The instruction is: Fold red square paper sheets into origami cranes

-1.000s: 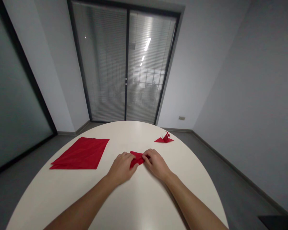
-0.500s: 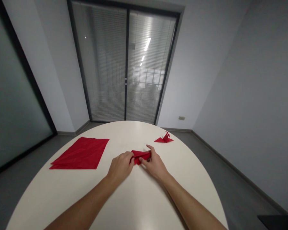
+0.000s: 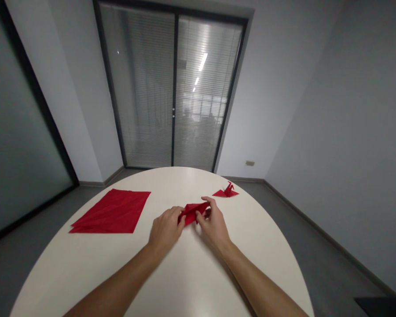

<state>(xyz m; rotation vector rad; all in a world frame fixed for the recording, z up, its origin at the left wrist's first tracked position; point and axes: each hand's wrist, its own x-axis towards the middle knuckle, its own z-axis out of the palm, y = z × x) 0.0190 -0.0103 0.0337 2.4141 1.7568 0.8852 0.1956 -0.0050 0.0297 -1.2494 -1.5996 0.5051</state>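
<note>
A small folded piece of red paper (image 3: 191,211) is held between both my hands, lifted a little off the white oval table (image 3: 185,281). My left hand (image 3: 165,229) pinches its left end with curled fingers. My right hand (image 3: 213,224) grips its right end, thumb and forefinger closed on the upper edge. Part of the paper is hidden behind my fingers.
A stack of flat red paper sheets (image 3: 114,211) lies on the table to the left. A finished red paper crane (image 3: 227,191) stands near the far right edge. Behind the table are glass doors with blinds (image 3: 173,88) and grey walls.
The folded paper, first pressed flat on the table, has been raised and tilted up between my fingers. My right hand shifted from pressing it to pinching its upper edge.
</note>
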